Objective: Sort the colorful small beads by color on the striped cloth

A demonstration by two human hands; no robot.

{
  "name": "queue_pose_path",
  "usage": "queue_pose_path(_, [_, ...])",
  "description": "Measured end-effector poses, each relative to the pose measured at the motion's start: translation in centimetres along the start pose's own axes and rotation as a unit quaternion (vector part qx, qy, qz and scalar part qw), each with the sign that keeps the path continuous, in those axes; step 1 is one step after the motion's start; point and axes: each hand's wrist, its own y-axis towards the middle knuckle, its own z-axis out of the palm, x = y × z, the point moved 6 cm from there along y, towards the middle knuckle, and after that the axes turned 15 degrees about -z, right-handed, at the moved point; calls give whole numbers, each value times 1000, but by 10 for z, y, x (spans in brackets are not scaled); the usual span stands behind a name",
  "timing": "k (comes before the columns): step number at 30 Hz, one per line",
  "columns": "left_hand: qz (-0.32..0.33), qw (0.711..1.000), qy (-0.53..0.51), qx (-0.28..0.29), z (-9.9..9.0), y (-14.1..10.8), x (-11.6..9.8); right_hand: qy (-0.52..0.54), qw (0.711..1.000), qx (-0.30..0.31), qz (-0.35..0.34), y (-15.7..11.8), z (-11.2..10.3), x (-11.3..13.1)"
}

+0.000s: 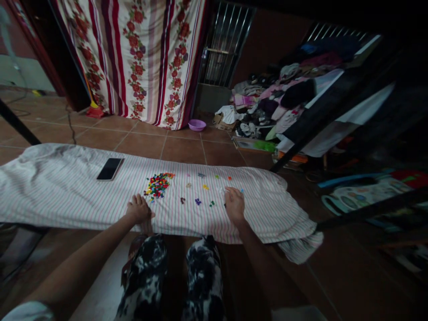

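My left hand [138,208] rests on the striped cloth with fingers spread and nothing in them, just below a pile of small multicoloured pieces [158,185]. My right hand [235,203] lies farther right, fingers stretched out, its tips beside some white pieces [219,190]. A dark piece partly shows at its edge. Small one-colour groups lie between the hands: brown pieces [182,200], purple pieces [198,202], green pieces [211,203], yellow pieces [205,187], beige pieces [188,185] and grey pieces [201,175]. Orange pieces [229,178] sit behind my right hand.
A phone [110,169] lies on the striped cloth [73,191] to the left. Beyond are a floral curtain [140,62], a purple basin [197,125] and a red broom [95,110]. Heaped clothes [267,102] fill the back right. Dark metal bars [301,142] stand at the right.
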Motion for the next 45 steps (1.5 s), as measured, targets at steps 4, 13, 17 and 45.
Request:
queue_pose_path(4, [4, 1000, -14, 7, 11, 0, 4, 99, 993, 44, -38, 9, 36, 66])
queue_pose_path(13, [22, 998, -61, -22, 28, -1, 9, 183, 942, 267, -90, 12, 129, 185])
queue_pose_path(17, [31, 997, -60, -37, 29, -1, 7, 149, 927, 332, -90, 23, 155, 212])
queue_pose_path(45, [28, 993, -77, -89, 24, -7, 2, 33, 905, 415, -85, 42, 182, 251])
